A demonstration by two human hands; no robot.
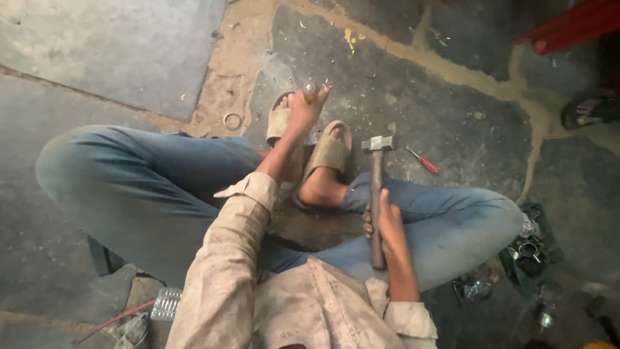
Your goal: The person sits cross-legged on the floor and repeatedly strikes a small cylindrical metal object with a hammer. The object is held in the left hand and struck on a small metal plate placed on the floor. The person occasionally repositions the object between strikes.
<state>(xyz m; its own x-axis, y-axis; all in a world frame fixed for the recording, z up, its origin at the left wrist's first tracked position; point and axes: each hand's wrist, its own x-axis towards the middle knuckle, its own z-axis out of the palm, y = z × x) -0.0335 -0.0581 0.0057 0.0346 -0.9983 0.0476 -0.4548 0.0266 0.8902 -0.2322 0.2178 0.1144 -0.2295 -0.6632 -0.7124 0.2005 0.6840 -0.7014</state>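
Note:
I sit low on a stone floor with my knees spread, in blue jeans and beige sandals. My left hand (303, 113) reaches forward past my feet and grips a small rounded metal piece (310, 88) at its fingertips, just above the floor. My right hand (386, 226) is closed around the wooden handle of a hammer (376, 187), held upright over my right thigh. The hammer's steel head points away from me, a hand's width right of my left hand.
A red-handled screwdriver (423, 161) lies on the floor right of the hammer head. A metal ring (232, 120) rests by my left sandal. Metal parts in a dark heap (529, 249) sit at the right. Another person's sandalled foot (591, 110) shows at the right edge.

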